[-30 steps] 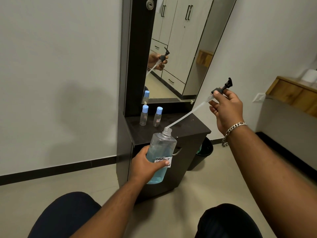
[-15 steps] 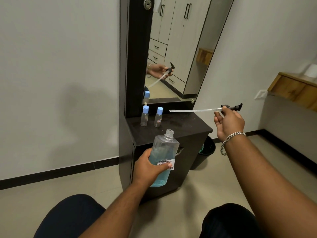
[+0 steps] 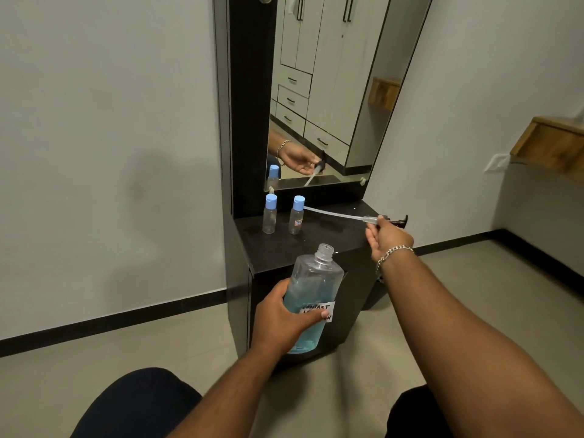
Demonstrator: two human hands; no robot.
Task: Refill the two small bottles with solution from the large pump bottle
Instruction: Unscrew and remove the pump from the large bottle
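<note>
My left hand (image 3: pixel 281 320) grips the large clear bottle (image 3: pixel 313 292), roughly half full of blue liquid, with a white handwritten label and an uncapped neck, in front of the dark cabinet top (image 3: pixel 319 245). My right hand (image 3: pixel 387 237) holds the black pump head (image 3: pixel 396 221) low over the cabinet's right edge; its long clear dip tube (image 3: pixel 335 214) lies nearly level, pointing left toward the small bottles. Two small clear bottles with shut blue caps stand at the back left: the plain one (image 3: pixel 269 214) and the labelled one (image 3: pixel 296 215).
A tall mirror (image 3: pixel 331 90) in a dark frame rises behind the cabinet, reflecting a wardrobe and my right hand. A dark bin (image 3: pixel 374 295) stands on the floor to the cabinet's right. A wooden shelf (image 3: pixel 550 143) juts from the right wall. My knees are at the bottom.
My right hand drew the pump and its tube fully out of the large bottle, swung the tube level and lowered it toward the cabinet top. The left hand kept hold of the bottle.
</note>
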